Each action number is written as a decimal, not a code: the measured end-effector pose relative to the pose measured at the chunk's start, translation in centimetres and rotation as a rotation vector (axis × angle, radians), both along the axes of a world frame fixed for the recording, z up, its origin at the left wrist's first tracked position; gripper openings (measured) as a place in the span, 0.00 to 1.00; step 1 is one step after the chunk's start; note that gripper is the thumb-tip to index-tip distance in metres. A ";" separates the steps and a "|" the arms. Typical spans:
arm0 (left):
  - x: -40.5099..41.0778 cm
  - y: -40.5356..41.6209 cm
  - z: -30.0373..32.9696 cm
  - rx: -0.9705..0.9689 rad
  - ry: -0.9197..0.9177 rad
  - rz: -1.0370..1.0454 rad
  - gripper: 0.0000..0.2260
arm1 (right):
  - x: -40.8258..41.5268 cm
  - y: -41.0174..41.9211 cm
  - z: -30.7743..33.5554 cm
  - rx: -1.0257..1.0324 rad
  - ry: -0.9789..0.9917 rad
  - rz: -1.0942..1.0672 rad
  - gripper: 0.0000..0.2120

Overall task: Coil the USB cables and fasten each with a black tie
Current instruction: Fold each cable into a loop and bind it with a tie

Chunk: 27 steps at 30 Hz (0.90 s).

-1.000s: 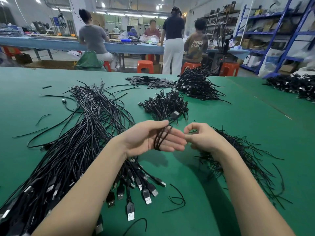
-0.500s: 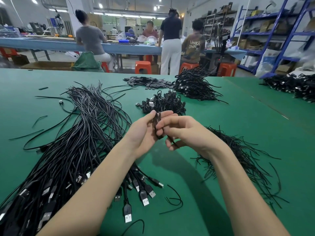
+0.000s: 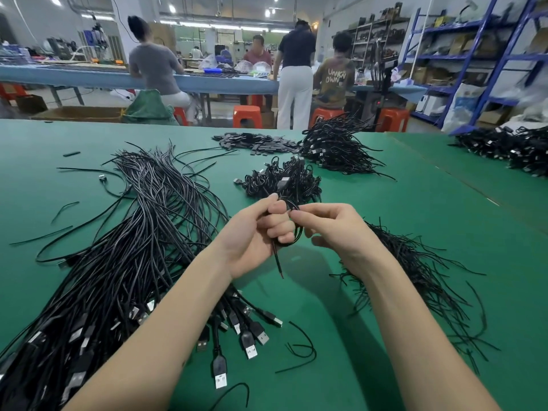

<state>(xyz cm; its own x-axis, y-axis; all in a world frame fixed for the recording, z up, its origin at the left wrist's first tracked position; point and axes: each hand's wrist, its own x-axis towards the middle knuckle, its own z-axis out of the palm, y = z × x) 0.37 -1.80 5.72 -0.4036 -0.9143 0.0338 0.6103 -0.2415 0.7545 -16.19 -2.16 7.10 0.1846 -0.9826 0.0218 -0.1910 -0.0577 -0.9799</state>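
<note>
Above the green surface (image 3: 400, 209), the left hand (image 3: 252, 238) is gripping the coiled cable (image 3: 292, 232), its loop standing upright, plug end pointing away; the right hand (image 3: 332, 229), touching the coil's right side, is pinching a black tie (image 3: 277, 259) that is trailing down toward the person.

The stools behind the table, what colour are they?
Orange stools, seen in the head view.

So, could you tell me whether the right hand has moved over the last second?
Yes. The right hand has moved left, off the loose ties, and now meets the left hand at the coiled cable.
</note>
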 end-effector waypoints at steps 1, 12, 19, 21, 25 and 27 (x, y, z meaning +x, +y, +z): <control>-0.3 -0.2 -0.1 -0.030 -0.091 0.060 0.18 | 0.2 -0.1 -0.1 -0.050 0.019 -0.057 0.02; -1.4 0.0 -1.1 -0.578 -1.171 0.614 0.12 | 1.9 0.1 -0.2 -0.143 -0.215 -0.118 0.14; -1.6 0.2 -1.1 -0.528 -1.079 0.364 0.10 | 2.0 0.1 -0.3 -0.228 -0.165 -0.126 0.10; -1.6 0.2 -1.1 -0.507 -1.109 0.364 0.09 | 1.8 0.0 -0.2 -0.275 -0.123 -0.069 0.12; -1.9 0.5 -1.2 -0.596 -1.300 0.344 0.11 | 1.9 -0.4 -0.6 -0.322 0.014 -0.125 0.03; -2.5 0.7 -1.4 -0.596 -1.255 0.312 0.12 | 1.4 -0.7 -1.0 -0.303 0.012 -0.203 0.06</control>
<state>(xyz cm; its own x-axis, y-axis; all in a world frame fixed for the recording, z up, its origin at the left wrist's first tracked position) -2.10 -1.06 4.36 -0.2411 -0.9462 0.2156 -0.5604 0.3171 0.7651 -14.81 -2.86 6.10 -0.0114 -0.9485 0.3167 -0.2396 -0.3049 -0.9217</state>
